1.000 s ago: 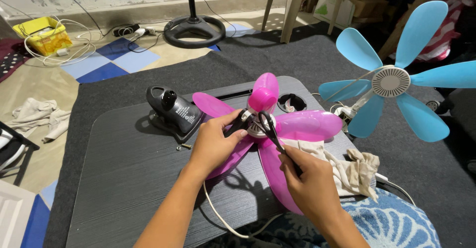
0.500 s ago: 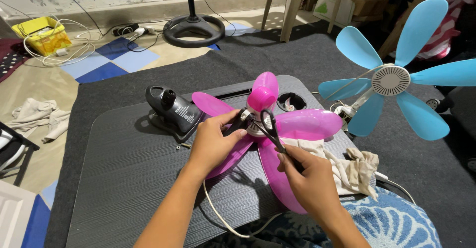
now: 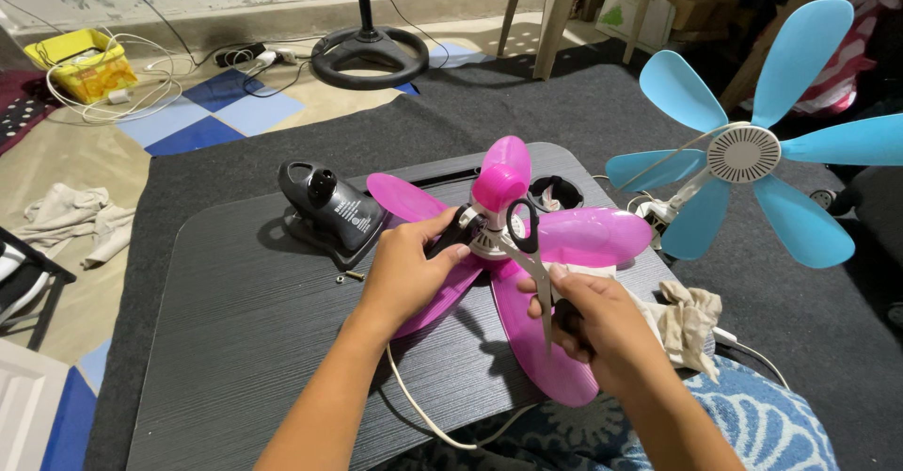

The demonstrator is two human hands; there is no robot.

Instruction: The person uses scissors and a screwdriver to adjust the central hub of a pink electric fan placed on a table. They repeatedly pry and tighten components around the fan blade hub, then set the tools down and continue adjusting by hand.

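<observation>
A pink fan (image 3: pixel 583 236) with several blades lies on a dark lap table (image 3: pixel 235 339). My left hand (image 3: pixel 409 269) grips the fan's white hub from the left, fingers curled on a black part there. My right hand (image 3: pixel 588 325) holds a pair of scissors (image 3: pixel 527 245) by the metal blades. Their black handle loops point up and rest against the hub. One pink blade stands upright behind the hub. Others spread flat under my hands.
A black fan base (image 3: pixel 329 209) and small screws (image 3: pixel 348 276) lie left of the hub. A white cable (image 3: pixel 423 415) trails off the table's front. A blue fan (image 3: pixel 743 156) stands right, a rag (image 3: pixel 687 320) beside my right wrist. Fan stand base (image 3: pixel 367 55) and yellow basket (image 3: pixel 85 66) behind.
The scissors' handles have shifted slightly up and right against the hub. Both hands stay almost in place.
</observation>
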